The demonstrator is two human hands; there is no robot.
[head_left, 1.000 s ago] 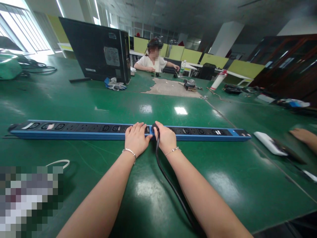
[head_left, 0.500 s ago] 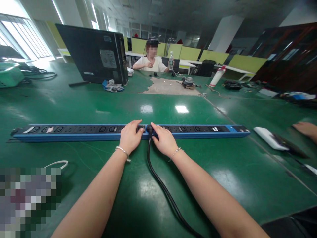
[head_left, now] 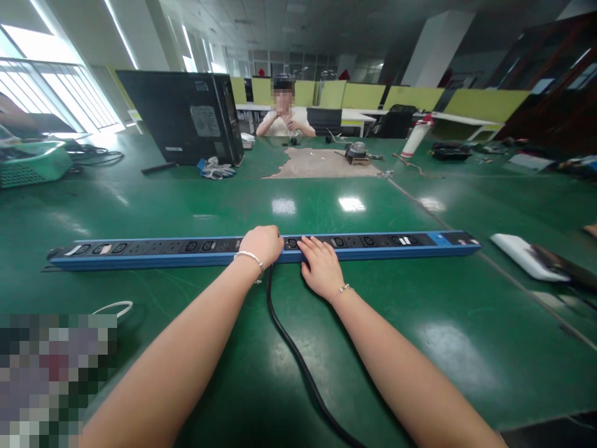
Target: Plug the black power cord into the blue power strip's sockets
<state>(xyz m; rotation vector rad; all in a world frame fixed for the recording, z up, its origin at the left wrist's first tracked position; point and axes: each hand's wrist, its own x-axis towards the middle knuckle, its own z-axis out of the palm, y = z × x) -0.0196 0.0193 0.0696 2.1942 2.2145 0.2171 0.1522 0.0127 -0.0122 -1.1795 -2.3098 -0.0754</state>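
A long blue and black power strip (head_left: 153, 247) with many sockets lies across the green table. My left hand (head_left: 262, 244) is closed over the middle of the strip, around the plug of a black cable (head_left: 298, 354); the plug itself is hidden under the fingers. From there the cable runs down toward the bottom edge. Just to the right, my right hand (head_left: 321, 264) rests on the strip's front edge with its fingers spread, holding nothing. An uncovered socket shows between the two hands.
A black computer case (head_left: 181, 118) stands at the back left, with gloves (head_left: 215, 168) beside it and a green basket (head_left: 35, 163) farther left. A person (head_left: 284, 118) sits across the table. A white device (head_left: 527, 256) lies at the right.
My left hand has closed over the plug, which showed between both hands before. My right hand has moved slightly right, off the plug. The person opposite has brought both hands together near the face.
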